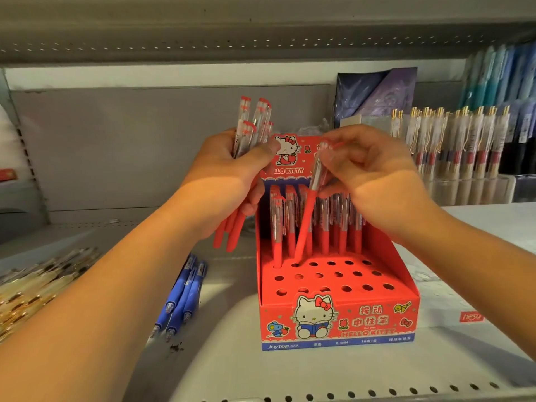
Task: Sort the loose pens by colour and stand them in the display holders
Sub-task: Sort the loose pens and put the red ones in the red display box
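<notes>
A red Hello Kitty display holder [339, 323] stands on the shelf, its back rows filled with upright red pens [324, 227] and its front rows of holes bare. My left hand [229, 175] grips a bunch of red pens [249, 126] upright, to the left of the holder's back card. My right hand [371, 169] pinches the top of a single red pen [307, 219], which is tilted with its tip at a hole in the holder's second row. Blue pens [182, 297] lie loose on the shelf, left of the holder.
A heap of gold-trimmed pens [34, 285] lies at the far left. Clear holders with gold-clipped pens [452, 140] stand at the back right, with packaged stationery [377, 94] behind. A shelf overhang [232, 39] runs above. The perforated shelf edge [348, 394] is nearest me.
</notes>
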Demonstrator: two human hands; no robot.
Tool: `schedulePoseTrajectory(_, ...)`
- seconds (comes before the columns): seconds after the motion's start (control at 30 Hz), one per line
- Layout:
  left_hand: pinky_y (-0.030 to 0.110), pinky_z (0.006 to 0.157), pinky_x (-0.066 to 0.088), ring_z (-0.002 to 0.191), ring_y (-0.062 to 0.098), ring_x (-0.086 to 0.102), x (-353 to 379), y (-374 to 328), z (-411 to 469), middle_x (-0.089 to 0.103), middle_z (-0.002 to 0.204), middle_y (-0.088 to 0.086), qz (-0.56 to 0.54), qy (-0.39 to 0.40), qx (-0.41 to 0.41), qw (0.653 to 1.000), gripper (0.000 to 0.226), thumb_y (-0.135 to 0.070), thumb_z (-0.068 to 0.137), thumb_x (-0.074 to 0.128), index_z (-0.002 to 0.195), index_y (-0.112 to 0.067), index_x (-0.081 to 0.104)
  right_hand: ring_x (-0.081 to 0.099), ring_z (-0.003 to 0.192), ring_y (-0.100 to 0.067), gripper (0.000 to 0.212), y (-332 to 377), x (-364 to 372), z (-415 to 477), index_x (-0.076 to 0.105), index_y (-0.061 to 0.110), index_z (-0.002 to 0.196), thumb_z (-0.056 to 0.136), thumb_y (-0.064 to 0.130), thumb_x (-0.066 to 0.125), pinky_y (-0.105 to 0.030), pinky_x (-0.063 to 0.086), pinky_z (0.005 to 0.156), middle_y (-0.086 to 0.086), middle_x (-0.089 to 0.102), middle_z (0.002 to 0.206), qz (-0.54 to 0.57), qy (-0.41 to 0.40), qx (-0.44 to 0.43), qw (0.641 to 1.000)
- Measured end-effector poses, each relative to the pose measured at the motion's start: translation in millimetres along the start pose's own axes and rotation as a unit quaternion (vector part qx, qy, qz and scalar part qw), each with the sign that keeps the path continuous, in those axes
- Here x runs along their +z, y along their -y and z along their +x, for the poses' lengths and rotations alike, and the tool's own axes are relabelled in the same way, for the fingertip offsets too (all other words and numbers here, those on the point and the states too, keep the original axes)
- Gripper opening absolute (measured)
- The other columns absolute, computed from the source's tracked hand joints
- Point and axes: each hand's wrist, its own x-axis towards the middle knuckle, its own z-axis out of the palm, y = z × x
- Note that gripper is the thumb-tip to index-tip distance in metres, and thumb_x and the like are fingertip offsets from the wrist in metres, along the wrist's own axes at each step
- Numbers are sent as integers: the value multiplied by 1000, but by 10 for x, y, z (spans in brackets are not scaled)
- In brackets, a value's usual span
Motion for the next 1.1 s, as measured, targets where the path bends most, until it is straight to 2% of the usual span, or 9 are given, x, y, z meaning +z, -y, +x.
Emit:
schedulePoseTrajectory(0.13, 27, 39, 38, 42, 24, 43, 8, -17, -19, 57, 68, 20, 5, 13, 7, 1000, 43, -35, 89, 64, 108, 4, 59, 62, 53, -12, 25, -50, 9, -29, 61, 20, 95, 92, -5, 59, -31, 58, 50, 3, 63, 63, -29, 41, -29, 998)
schedulePoseTrajectory(0.23, 23, 37, 38, 36, 15, 44, 33, -18, -34, 61, 54, 0, 19, 26, 3, 999, 27, -24, 99, 58, 101, 3, 58, 63, 57, -11, 26, -66, 13, -33, 61, 23, 93, 91, -3, 60, -31, 59, 49, 0, 63, 66, -28, 52, -26, 998)
schedulePoseTrajectory(0.3, 23, 37, 38, 36, 15, 44, 57, -29, -50, 66, 61, 0, 22, 33, 3, 999, 19, -19, 100, 56, 103, -1, 58, 63, 57, -12, 26, -65, 12, -35, 62, 23, 93, 91, -2, 61, -33, 59, 49, 2, 63, 65, -19, 53, -19, 998)
schedulePoseTrajectory(0.43, 25, 36, 38, 37, 17, 45, 64, -51, -62, 71, 71, 5, 16, 36, 14, 999, 3, -14, 99, 57, 101, -11, 56, 63, 59, -17, 27, -44, 17, -64, 63, 25, 92, 91, -2, 62, -34, 59, 49, -11, 63, 73, -21, 75, -22, 997)
schedulePoseTrajectory(0.63, 23, 38, 38, 38, 17, 44, 57, -46, -56, 71, 76, 7, -29, 34, 5, 999, 7, -16, 99, 58, 97, -11, 52, 67, 60, -24, 23, -48, 18, -87, 64, 22, 93, 89, -1, 65, -36, 59, 48, -12, 67, 69, -40, 88, -17, 995)
schedulePoseTrajectory(0.83, 24, 38, 42, 36, 19, 49, 53, -48, -51, 67, 66, 12, -41, 37, -2, 998, 13, -22, 95, 64, 92, -10, 60, 73, 65, -23, 14, -165, 41, -138, 67, 20, 91, 87, 7, 70, -38, 60, 52, -12, 72, 78, -136, 184, 65, 971)
schedulePoseTrajectory(0.9, 26, 39, 45, 35, 22, 51, 55, -53, -62, 64, 60, 15, -37, 41, -7, 998, 14, -24, 94, 65, 87, -13, 62, 73, 65, -21, 13, -166, 25, -129, 68, 20, 91, 86, 9, 72, -34, 59, 50, -11, 73, 77, -146, 181, 68, 970)
schedulePoseTrajectory(1.03, 25, 39, 48, 39, 18, 56, 75, -65, -81, 66, 60, 3, -43, 54, -7, 998, 11, -19, 93, 65, 85, -12, 62, 72, 71, -22, 9, -123, -5, -103, 73, 22, 94, 85, 19, 74, -27, 56, 54, -3, 73, 79, -190, 163, 35, 968)
schedulePoseTrajectory(1.1, 26, 39, 49, 40, 18, 57, 83, -71, -90, 67, 62, 3, -46, 64, -12, 997, 10, -18, 93, 66, 85, -12, 63, 70, 75, -26, 11, -81, -3, -90, 72, 23, 97, 86, 20, 71, -34, 56, 57, -1, 73, 85, -182, 130, 14, 975)
